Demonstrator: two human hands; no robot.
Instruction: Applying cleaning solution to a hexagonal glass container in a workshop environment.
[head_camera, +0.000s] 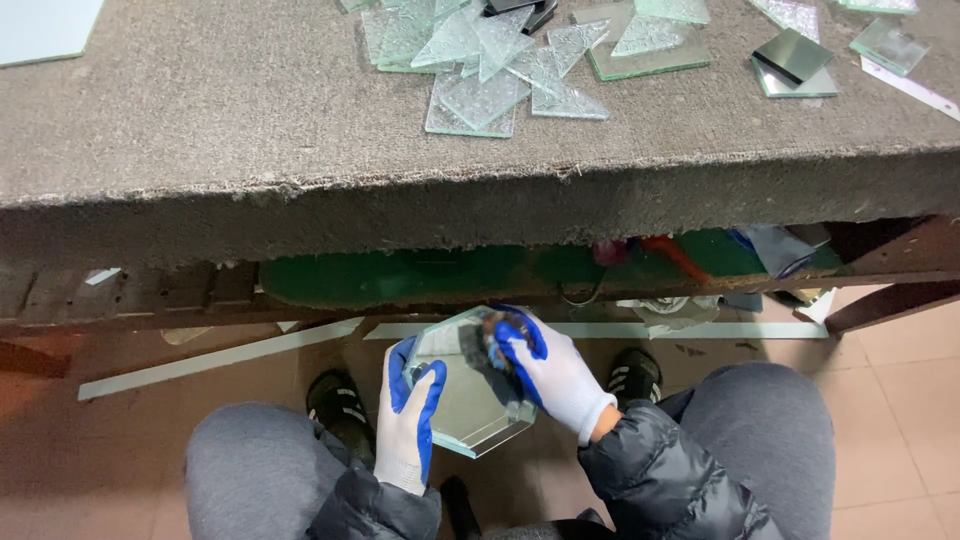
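Left hand (408, 420) fingers curled gripping hexagonal mirror (465, 385); right hand (550, 375) fingers closed, pressing its face.

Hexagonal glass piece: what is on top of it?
The right hand presses a dark pad on the glass; the left hand grips its edge. The surface beneath them is covered.

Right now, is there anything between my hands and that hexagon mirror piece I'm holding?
Nothing visible. The left hand grips the hexagonal mirror piece at its left edge, and the right hand rests directly on its face, above your lap.
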